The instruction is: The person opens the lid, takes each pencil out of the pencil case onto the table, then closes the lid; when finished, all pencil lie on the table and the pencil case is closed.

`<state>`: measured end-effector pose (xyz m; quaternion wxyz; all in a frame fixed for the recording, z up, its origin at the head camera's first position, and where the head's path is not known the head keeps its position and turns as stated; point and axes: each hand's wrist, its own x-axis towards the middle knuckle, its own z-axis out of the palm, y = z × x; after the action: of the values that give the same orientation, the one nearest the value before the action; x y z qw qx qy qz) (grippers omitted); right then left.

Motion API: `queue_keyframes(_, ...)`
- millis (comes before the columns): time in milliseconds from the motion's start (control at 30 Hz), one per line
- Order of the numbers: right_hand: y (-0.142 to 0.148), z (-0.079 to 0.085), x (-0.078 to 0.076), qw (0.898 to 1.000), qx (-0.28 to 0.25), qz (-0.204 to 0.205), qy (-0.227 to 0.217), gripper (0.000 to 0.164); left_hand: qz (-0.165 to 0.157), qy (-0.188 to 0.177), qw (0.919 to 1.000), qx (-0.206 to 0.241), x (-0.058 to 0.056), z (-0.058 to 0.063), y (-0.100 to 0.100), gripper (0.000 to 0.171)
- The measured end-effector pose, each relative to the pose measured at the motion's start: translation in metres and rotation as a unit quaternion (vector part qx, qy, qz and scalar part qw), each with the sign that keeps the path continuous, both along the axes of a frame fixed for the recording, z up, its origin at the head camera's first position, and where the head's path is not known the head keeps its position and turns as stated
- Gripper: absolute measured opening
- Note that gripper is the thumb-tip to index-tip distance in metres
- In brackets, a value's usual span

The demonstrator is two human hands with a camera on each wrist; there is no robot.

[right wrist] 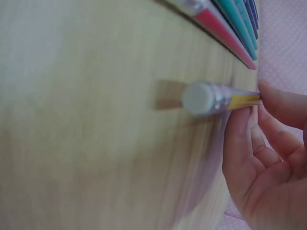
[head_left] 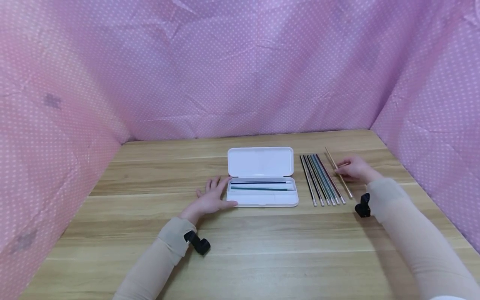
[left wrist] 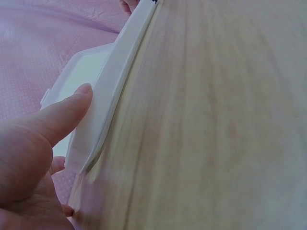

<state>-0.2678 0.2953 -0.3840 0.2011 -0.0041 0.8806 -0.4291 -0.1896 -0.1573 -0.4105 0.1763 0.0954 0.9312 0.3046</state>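
A white pencil case (head_left: 261, 199) lies with its lid (head_left: 260, 161) raised at the back. Inside it are a dark pencil (head_left: 258, 182) and a green pencil (head_left: 258, 188), lying crosswise. My left hand (head_left: 211, 201) rests at the case's left end, fingers spread, its thumb (left wrist: 72, 110) straight against the front corner. With thumb and fingers my right hand (head_left: 354, 168) pinches a yellow pencil (head_left: 339, 173). The right wrist view shows its white eraser (right wrist: 197, 98) toward the camera, slightly above the wood. Part of that pencil is hidden by the fingers.
Between the case and my right hand, several pencils (head_left: 318, 179) lie side by side, erasers toward me, among them a red one (right wrist: 220, 31). All this is on a wooden table (head_left: 270, 250). Pink dotted cloth (head_left: 240, 75) hangs behind and at both sides.
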Motion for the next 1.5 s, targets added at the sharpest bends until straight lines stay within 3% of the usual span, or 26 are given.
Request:
queue_keyframes(433, -0.0028, -0.0075, -0.0004, 0.997, 0.054, 0.016, 0.045, 0.046, 0.0, 0.003, 1.0, -0.004, -0.0025, -0.0032, -0.0004, 0.09)
queue_keyframes(1500, -0.0075, -0.0049, 0.0022, 1.0, 0.029, 0.008, 0.007, 0.042, 0.0, 0.0, 0.9999, 0.011, -0.0006, -0.0018, 0.0001, 0.089)
